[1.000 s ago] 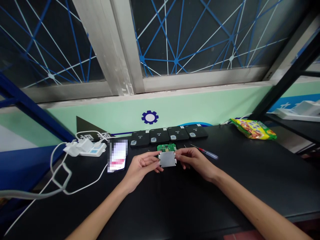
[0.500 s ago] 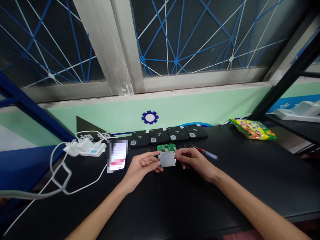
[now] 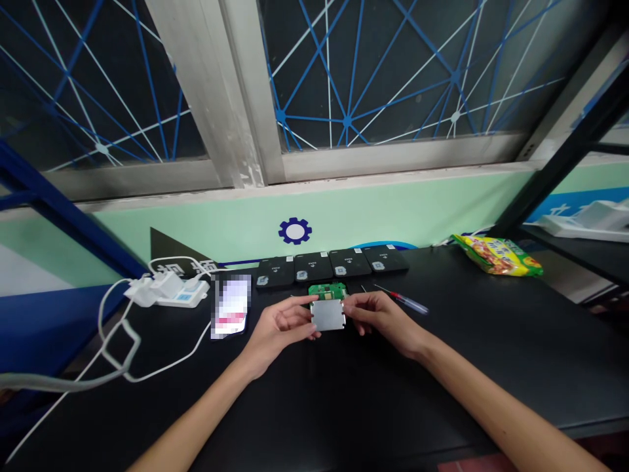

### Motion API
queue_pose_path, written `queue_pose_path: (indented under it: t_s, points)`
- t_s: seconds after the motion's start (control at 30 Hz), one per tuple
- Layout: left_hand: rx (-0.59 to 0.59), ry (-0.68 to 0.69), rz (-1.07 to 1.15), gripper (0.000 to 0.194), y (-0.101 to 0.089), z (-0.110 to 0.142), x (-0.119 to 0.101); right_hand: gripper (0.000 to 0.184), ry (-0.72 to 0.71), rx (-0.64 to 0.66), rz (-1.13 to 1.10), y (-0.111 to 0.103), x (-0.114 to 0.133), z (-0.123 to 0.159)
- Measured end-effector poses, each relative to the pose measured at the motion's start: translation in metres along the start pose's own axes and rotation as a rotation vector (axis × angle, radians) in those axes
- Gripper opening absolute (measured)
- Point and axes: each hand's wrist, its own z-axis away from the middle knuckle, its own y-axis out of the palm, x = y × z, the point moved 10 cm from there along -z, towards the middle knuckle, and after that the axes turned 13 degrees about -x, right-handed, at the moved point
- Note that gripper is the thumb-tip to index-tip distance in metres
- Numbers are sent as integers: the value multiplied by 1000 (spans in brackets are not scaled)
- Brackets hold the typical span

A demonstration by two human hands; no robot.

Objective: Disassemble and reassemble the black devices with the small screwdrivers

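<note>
A flat silver metal plate (image 3: 328,315) with notched side edges is held between both hands. My left hand (image 3: 285,324) grips its left edge, thumb at the lower corner and index finger along the top. My right hand (image 3: 369,311) pinches the right edge near the upper corner. Just behind the plate lies a green circuit board (image 3: 328,289), partly covered by it; a dark casing shows around the board's far edge. To the right of my right hand is a screwdriver (image 3: 403,299) with a red and clear handle.
Several flat black boxes (image 3: 314,267) stand in a row along the wall. On the left are a lit phone (image 3: 232,307) and a white power strip (image 3: 183,294) with trailing cables. A yellow-green snack bag (image 3: 498,255) lies at the back right of the black table (image 3: 314,406).
The metal plate has shifted very slightly toward me and to the left. Both hands keep hold of it, the fingers adjusting a little.
</note>
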Motion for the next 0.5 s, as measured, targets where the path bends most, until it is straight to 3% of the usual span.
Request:
queue_pose_path:
  t_s: [0.1,0.37,0.43,0.5]
  points:
    - [15,1,0,68,5,1,1,45,-2,17,0,2,0,1]
    - [-45,29,-28,62,2,-1,4,49,-32,8,61,3,3,1]
    - [-68,28,-39,62,-1,-1,3,43,-127,-87,153,-7,11,0]
    - [-97,35,-50,62,-4,-2,2,29,-284,-282,379,-24,24,2]
